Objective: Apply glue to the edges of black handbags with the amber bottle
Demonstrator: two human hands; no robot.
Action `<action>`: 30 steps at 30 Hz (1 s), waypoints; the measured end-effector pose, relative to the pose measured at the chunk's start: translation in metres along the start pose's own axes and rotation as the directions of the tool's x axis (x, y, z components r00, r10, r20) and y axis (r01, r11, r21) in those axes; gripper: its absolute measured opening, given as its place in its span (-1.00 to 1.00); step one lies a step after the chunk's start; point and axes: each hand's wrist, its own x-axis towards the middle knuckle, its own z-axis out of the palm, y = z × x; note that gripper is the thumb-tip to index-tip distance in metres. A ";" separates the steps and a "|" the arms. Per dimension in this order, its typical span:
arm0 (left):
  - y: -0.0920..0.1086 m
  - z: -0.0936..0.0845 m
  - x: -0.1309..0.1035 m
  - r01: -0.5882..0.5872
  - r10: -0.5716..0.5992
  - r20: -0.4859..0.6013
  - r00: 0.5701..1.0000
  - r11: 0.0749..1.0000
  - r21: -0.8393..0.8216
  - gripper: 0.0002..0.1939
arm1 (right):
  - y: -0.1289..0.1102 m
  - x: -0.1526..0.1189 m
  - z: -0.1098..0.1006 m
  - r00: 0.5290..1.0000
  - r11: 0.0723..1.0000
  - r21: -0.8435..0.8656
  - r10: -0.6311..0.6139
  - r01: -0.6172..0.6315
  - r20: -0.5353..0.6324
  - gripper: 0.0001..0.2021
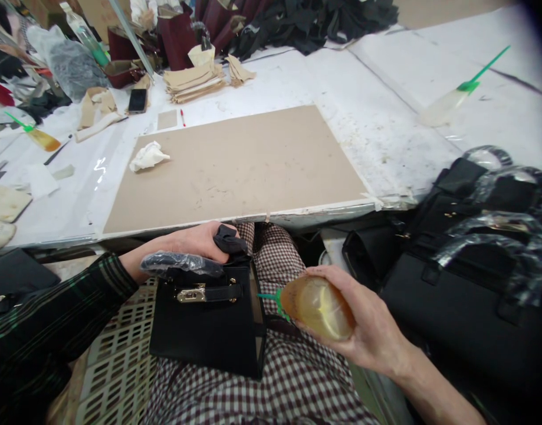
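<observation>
A black handbag (204, 330) with a gold clasp and a plastic-wrapped handle rests on my lap. My left hand (200, 241) is closed at its top, behind the handle, around a piece of black material (230, 241). In my right hand (368, 324) lies a clear squeeze bottle (319, 310) of amber liquid, tilted on its side. Its thin green nozzle points left, at the open side edge of the bag. Whether the nozzle tip touches the bag is hard to tell.
A beige board (244, 168) bears a crumpled white tissue (149, 157). Behind it are stacked tan pieces (195, 82) and a phone (138, 101). Black bags (469, 307) crowd the right side; a plastic crate (115, 354) stands left of my lap.
</observation>
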 end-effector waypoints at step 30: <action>0.046 0.003 -0.052 0.001 0.018 -0.154 0.988 0.992 0.122 -0.78 | -0.006 -0.017 0.004 0.963 0.968 0.119 0.234 -0.219 -0.131 -0.43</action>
